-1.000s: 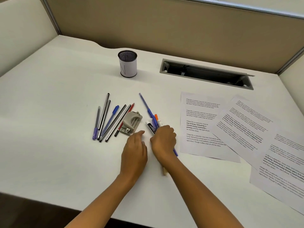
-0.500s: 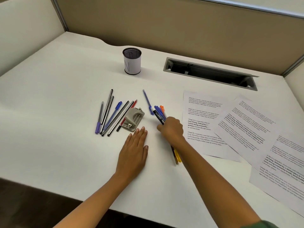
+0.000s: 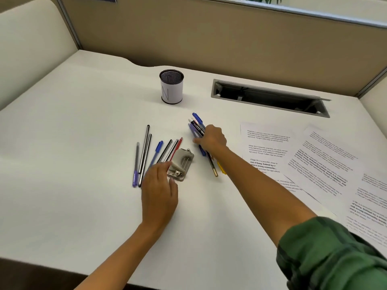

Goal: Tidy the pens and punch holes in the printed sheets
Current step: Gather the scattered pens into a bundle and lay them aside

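My right hand (image 3: 212,139) grips a bundle of pens (image 3: 198,126), blue, black and yellow, lifted off the white desk (image 3: 83,122) and pointing toward the mesh pen cup (image 3: 171,86) at the back. My left hand (image 3: 160,189) lies low on the desk with its fingertips at the grey hole punch (image 3: 181,164) and over the near ends of several loose pens (image 3: 144,153) fanned out to the left. Three printed sheets (image 3: 268,151) lie spread at the right.
An open cable tray slot (image 3: 270,97) is cut into the desk behind the sheets. Beige partition walls (image 3: 209,32) close the back and left side. The desk's front edge runs just below my forearms.
My right hand has raised its pen bundle and carried it forward toward the cup. My left hand slid left and forward from flat on the desk to the hole punch and loose pens.
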`<state>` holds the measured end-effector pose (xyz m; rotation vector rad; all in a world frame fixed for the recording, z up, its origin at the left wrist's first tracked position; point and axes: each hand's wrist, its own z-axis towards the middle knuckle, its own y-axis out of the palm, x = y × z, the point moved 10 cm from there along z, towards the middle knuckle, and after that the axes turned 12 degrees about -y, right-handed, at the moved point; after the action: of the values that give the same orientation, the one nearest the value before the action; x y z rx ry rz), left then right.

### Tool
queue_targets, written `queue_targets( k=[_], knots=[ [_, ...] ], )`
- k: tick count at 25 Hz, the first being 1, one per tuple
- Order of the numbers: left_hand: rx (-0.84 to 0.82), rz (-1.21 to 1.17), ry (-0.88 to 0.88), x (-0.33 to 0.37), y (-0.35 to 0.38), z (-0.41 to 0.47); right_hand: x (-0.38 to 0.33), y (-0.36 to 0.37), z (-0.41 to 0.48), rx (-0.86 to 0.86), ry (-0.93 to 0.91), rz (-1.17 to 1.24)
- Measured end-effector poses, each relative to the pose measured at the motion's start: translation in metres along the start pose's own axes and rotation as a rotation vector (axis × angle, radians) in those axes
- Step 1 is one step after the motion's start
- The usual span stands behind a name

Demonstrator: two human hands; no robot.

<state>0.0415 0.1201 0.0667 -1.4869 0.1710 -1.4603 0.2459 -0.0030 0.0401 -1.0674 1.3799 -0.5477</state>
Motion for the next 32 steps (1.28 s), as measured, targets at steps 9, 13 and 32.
queue_targets(
  k=[9,13,32],
  knots=[
    [-0.238,0.207,-0.431,-0.069,0.027,0.06,0.01,0.007,0.001,0.009,0.057,-0.153],
    [-0.24,0.185,-0.362,-0.066,0.031,0.073,0.022,0.005,-0.003,-0.02,0.069,-0.132],
    [-0.231,0.525,-0.284,-0.052,0.048,0.115,0.046,0.014,-0.047,0.114,0.25,0.098]
  ],
)
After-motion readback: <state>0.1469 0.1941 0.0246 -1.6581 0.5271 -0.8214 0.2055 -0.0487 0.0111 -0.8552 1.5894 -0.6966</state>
